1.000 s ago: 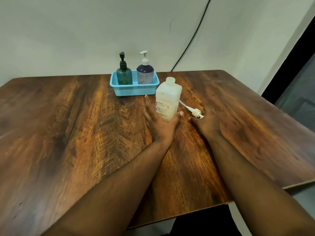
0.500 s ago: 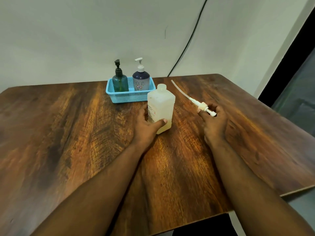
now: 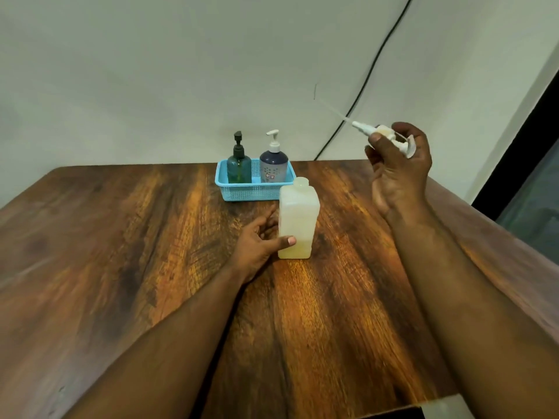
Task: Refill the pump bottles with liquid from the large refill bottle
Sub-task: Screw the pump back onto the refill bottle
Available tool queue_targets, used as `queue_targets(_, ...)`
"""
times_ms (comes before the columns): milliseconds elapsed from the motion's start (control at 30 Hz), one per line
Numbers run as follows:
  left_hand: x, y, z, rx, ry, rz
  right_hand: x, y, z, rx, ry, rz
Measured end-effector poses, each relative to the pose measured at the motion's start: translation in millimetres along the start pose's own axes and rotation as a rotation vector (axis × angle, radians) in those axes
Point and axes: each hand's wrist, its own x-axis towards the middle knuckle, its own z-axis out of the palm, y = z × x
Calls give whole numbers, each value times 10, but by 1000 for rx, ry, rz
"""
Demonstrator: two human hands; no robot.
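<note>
**Refill bottle steadied, pump lifted clear**

The left hand sits at the worktop's centre, its grip wrapped loosely round the lower part of the refill bottle: thumb pressed on the near face, fingers behind the left side. The bottle stands upright, long axis vertical, its uncapped neck pointing straight up; a shallow layer of yellowish liquid shows at its base.

At about 2 o'clock from the bottle, and raised well above the worktop, the right hand has its grip pinched shut on a white pump, thumb and fingers closed about the collar. The pump lies tilted, its long axis running from the nozzle at the palm up toward 10 o'clock, where its thin dip tube points at the wall.

Just beyond the bottle, at 11 o'clock, a blue basket holds two upright pump bottles side by side: a green bottle on the left and a dark blue bottle on the right.
</note>
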Motion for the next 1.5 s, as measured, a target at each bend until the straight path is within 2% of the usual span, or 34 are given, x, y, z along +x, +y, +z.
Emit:
queue_targets(200, 6, -22, 0, -10, 16, 2, 124, -157, 186, -175, -30, -58)
queue_targets(533, 34, -53, -27, 1, 10, -14, 162, -382, 319, -307, -71, -186)
queue_targets(833, 7, -45, -27, 30, 4, -14, 90, -300, 326, -481, -93, -164)
queue_targets(900, 5, -48, -29, 34, 7, -16, 57, -230, 349, -558, -133, -125)
queue_targets(1167, -2, -43, -46, 18, 10, -14, -140, 238, 477, -957, -459, 101)
queue_targets(1300, 10, -59, -52, 20, 0, 0, -223, 359, 432, -982, -584, 116)
queue_targets(1500, 22, -81, -41, 35, -23, 2, -273, 450, 325, -887, -623, 124)
